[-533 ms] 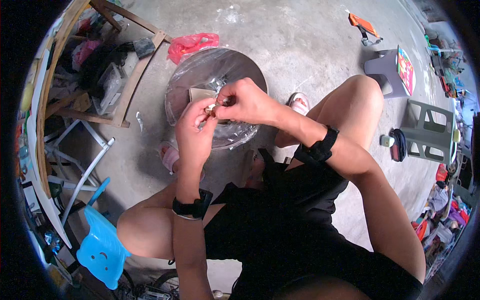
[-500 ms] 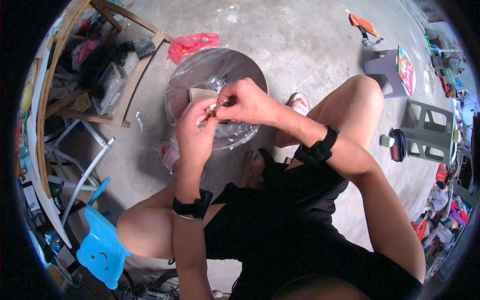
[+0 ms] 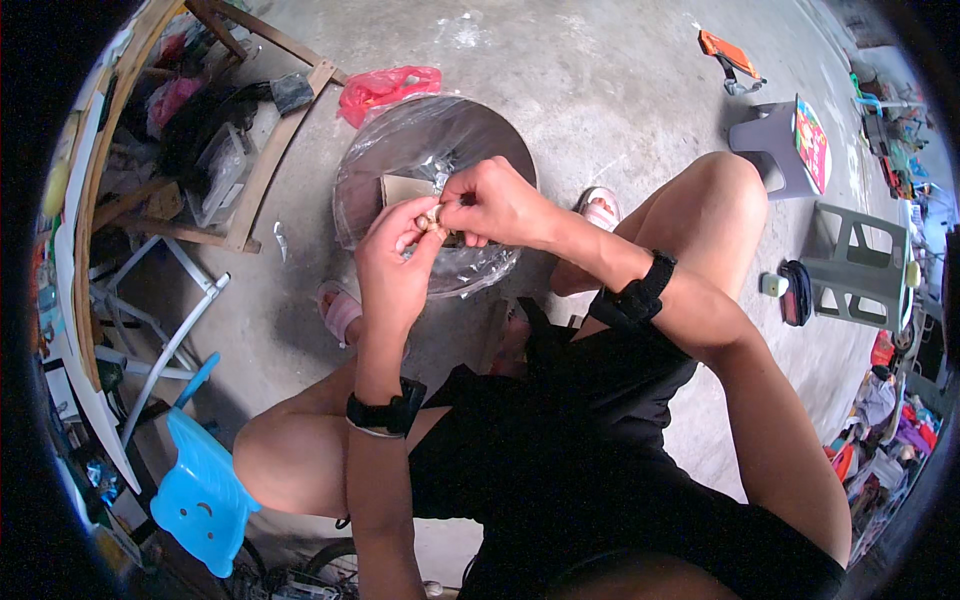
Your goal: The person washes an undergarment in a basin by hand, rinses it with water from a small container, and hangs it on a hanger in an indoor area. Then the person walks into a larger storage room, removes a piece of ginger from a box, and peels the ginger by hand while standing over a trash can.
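My left hand (image 3: pixel 391 262) pinches a small knobbly piece (image 3: pixel 430 221), pale and brownish, between thumb and fingertips; its exact kind is too small to make out. From the other side, the closed fingertips of my right hand (image 3: pixel 497 207) press against the same piece. Both hands are over a low round brown table (image 3: pixel 375 165) partly covered with crumpled clear plastic film (image 3: pixel 485 275). Behind the hands lies a cardboard piece (image 3: pixel 402 188), mostly hidden, with something shiny beside it.
A red plastic bag (image 3: pixel 388 88) touches the table's far edge. Left stand a wooden frame (image 3: pixel 275 165) holding clutter and a blue chair back (image 3: pixel 205 500). On the right are a grey stool (image 3: pixel 770 150), a greenish stool (image 3: pixel 860 262) and a dark pouch (image 3: pixel 796 292). An orange object (image 3: pixel 730 52) lies farther off.
My left fingers have shifted slightly, and more of the small piece shows between the fingertips. My right fingers have moved a little along it. The surroundings look unchanged.
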`<state>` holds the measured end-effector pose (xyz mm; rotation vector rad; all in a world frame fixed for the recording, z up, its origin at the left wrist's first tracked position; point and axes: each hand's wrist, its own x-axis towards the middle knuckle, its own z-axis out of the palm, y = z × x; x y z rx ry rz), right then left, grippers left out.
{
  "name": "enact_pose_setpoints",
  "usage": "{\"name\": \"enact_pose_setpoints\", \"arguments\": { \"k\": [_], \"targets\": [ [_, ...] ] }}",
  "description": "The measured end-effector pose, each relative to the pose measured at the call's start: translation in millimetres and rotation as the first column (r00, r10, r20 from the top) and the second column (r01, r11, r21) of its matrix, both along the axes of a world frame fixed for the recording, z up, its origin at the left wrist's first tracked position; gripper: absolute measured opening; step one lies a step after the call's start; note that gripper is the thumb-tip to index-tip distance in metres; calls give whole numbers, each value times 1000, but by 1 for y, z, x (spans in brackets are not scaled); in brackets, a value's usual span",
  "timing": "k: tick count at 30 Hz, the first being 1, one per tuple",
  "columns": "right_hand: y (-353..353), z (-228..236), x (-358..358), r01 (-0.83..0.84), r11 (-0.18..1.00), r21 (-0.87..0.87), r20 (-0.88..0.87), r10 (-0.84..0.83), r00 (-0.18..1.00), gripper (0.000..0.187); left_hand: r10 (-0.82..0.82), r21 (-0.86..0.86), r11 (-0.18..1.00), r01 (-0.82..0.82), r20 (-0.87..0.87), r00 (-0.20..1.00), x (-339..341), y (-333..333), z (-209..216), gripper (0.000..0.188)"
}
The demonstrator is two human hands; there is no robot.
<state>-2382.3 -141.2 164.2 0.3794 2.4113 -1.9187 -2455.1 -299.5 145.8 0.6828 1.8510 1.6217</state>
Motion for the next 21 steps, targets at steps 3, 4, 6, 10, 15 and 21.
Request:
{"name": "enact_pose_setpoints", "arguments": {
  "k": [3,4,6,10,15,21],
  "targets": [
    [2,-3,2,48,996,-75,33,-46,998,14,1,46,999,-5,84,996,1,2,5,36],
    [4,-4,3,74,989,-128,51,-68,996,13,-1,93,996,-12,143,990,2,4,7,39],
    [3,0,1,107,977,-185,94,-91,991,13,-22,107,994,5,160,987,-3,0,7,40],
    [6,2,1,193,937,-290,198,-139,970,16,-39,143,990,10,203,978,-5,-2,9,38],
    [8,5,-2,291,908,-300,253,-218,942,20,9,184,981,-63,282,959,-9,-5,6,35],
    [15,0,8,159,982,-103,163,-141,977,17,33,186,977,-100,333,942,-21,-10,20,36]
  ]
}}
